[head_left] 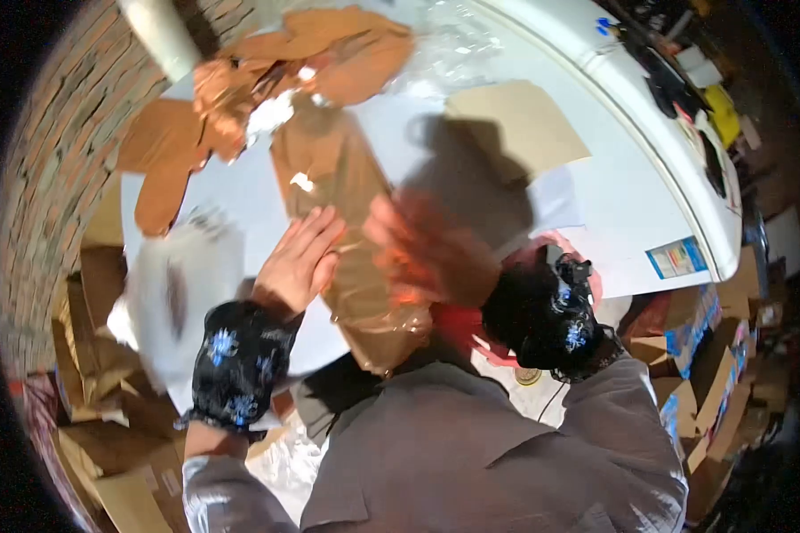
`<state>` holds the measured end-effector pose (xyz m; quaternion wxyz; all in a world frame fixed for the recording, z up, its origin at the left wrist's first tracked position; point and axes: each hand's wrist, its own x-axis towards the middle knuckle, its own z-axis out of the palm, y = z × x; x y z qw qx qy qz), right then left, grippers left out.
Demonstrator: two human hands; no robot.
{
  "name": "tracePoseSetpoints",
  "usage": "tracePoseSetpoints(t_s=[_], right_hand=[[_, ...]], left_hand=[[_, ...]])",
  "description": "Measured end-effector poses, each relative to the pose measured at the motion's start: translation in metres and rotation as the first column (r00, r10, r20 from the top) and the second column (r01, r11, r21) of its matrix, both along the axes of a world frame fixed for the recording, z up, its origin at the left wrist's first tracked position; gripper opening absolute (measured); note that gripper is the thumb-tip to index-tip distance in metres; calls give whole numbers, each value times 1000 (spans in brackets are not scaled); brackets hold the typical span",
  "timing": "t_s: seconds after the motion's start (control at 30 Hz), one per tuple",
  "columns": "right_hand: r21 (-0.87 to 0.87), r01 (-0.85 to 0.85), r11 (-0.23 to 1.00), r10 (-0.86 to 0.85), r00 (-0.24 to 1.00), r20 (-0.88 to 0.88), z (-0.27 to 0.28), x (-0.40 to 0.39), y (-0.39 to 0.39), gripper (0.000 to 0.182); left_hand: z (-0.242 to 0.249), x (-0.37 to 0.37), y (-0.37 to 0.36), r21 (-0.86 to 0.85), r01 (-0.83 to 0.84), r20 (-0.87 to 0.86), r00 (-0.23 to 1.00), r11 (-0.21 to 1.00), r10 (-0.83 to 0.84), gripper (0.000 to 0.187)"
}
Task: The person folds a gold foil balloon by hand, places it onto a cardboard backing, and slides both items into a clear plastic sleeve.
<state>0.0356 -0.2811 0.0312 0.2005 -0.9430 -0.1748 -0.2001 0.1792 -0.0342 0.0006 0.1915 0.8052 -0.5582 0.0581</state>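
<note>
Use left palm to steady brown wrapped bundle (329,169); press lightly along its length, easing creases outward without dragging film. Your left hand (295,258): fingers straight, close together, flat at bundle's left edge. Right hand (449,258) blurred at right side; can't tell if fingers grip. Bundle lies on white worktop (627,191), long axis running away from your torso, leaning left; crinkled end towards you.
</note>
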Motion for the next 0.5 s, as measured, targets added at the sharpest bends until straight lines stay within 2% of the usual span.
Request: tracePoseSetpoints(t_s=[0.07,0.1,0.13,0.2,0.27,0.37,0.5], right_hand=[[-14,383,923,-384,922,-58,28,-3,-53,77],[-76,556,828,-534,822,198,25,-3,-94,78],[-90,710,698,-609,655,448,17,-3,-134,79],[141,883,447,-856,377,355,10,-15,-178,85],[273,912,305,-945,326,-34,-3,-23,-223,91],[177,930,322,-896,360,-259,-13,-26,-261,88],[195,927,319,-891,364,-272,-9,-27,-271,69]], left_hand=[[5,-2,0,18,5,-25,1000,1000,-5,47],[5,-1,0,21,10,-23,1000,1000,-10,47],[4,1,0,23,11,-22,1000,1000,-10,48],[1,-3,1,39,10,-36,999,999,-9,48],[2,0,0,53,-2,-35,999,999,4,49],[2,0,1,43,5,-40,999,999,-3,49],[1,1,-1,40,2,-27,1000,999,-1,48]])
